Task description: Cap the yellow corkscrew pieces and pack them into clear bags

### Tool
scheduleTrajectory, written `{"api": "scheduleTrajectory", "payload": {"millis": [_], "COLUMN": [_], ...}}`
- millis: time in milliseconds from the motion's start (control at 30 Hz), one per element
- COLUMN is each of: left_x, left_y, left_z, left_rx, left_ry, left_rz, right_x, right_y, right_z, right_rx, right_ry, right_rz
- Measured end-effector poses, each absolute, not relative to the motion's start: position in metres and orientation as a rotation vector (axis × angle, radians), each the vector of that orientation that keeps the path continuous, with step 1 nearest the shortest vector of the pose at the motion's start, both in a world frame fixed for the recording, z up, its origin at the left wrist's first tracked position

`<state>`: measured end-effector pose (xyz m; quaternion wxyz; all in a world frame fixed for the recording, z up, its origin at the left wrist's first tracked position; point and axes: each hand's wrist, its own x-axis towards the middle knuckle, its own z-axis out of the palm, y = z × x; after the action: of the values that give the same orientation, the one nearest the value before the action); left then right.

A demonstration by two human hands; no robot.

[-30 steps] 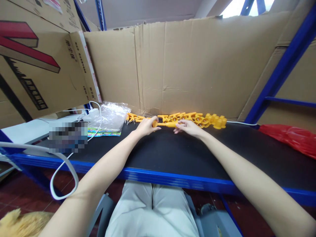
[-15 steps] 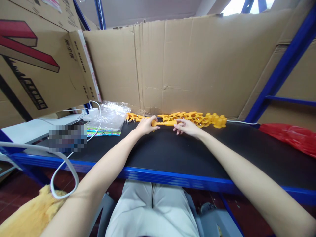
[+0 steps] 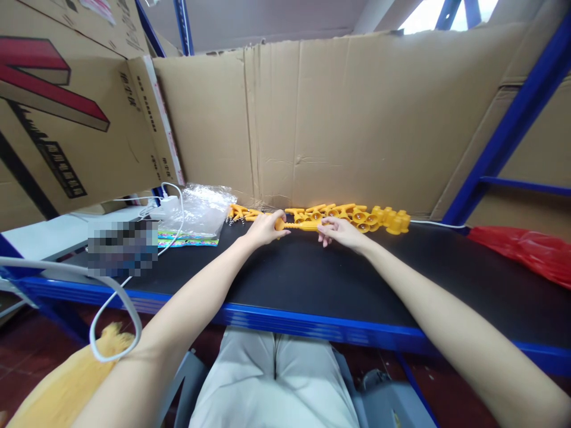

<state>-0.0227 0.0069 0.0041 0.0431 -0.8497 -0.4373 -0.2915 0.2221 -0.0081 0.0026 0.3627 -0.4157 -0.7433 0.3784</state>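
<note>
The yellow plastic rod [image 3: 301, 226] sits far back on the black tabletop [image 3: 312, 279], beyond its blue front edge [image 3: 289, 321]. The left hand [image 3: 265, 229] is clenched around one end and the right hand [image 3: 341, 232] pinches the other. Behind lie more yellow parts [image 3: 375, 217], then a cardboard wall [image 3: 339, 119] and a blue rack post [image 3: 504, 137].

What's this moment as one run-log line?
left hand: grips yellow rod | right hand: fingertips on its other end | surface: black bench | behind: row of yellow parts
</note>
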Motion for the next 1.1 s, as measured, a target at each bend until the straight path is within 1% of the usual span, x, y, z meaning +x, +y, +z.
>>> {"api": "scheduleTrajectory", "payload": {"millis": [300, 533, 733, 1100], "left_x": [-0.020, -0.019, -0.018, -0.019], "left_y": [0.005, 0.006, 0.003, 0.005], "left_z": [0.005, 0.004, 0.006, 0.005], "left_rx": [-2.599, -2.614, -2.607, -2.594], "left_ry": [-1.332, -1.363, -1.377, -1.377], "left_rz": [-0.906, -0.901, -0.904, -0.887], "right_x": [0.220, 0.226, 0.222, 0.216], "right_y": [-0.008, -0.005, -0.011, -0.011], "right_z": [0.004, 0.005, 0.006, 0.007], "right_rx": [-1.152, -1.049, -1.084, -1.135], "right_ry": [-1.842, -1.877, -1.887, -1.812], "right_rz": [1.024, 1.035, 1.005, 1.054]}}
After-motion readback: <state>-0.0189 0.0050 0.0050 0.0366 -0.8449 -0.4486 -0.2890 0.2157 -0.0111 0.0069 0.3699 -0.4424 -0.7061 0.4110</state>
